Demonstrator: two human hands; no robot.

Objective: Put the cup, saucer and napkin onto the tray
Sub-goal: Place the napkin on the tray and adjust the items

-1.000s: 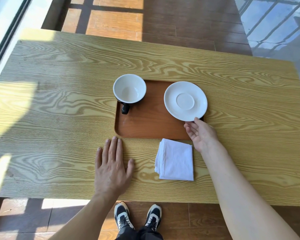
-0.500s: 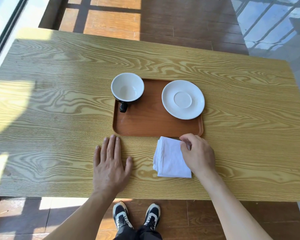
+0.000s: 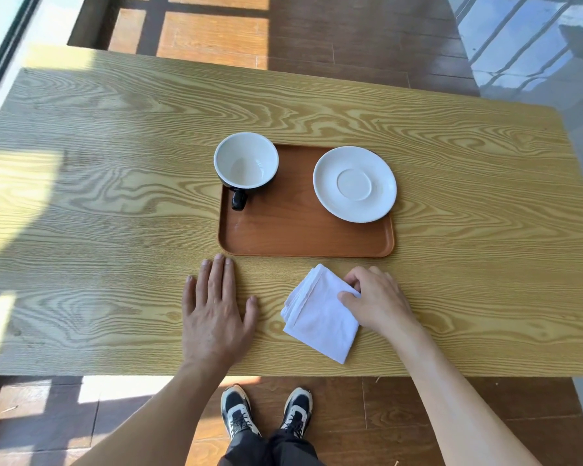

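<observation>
On the sunlit wooden table (image 3: 115, 196) the right hand (image 3: 377, 302) pinches the folded napkin (image 3: 317, 314), its grip grasping the cloth's right edge just short of the tray (image 3: 300, 237), where cup (image 3: 246, 161) and saucer (image 3: 354, 183) already sit, so the next move likely calls for lifting it forward, while the left hand (image 3: 216, 311) lies flat, released.

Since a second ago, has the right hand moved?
Yes. The right hand left the saucer on the tray, came back toward the near table edge, and now pinches the napkin.
</observation>
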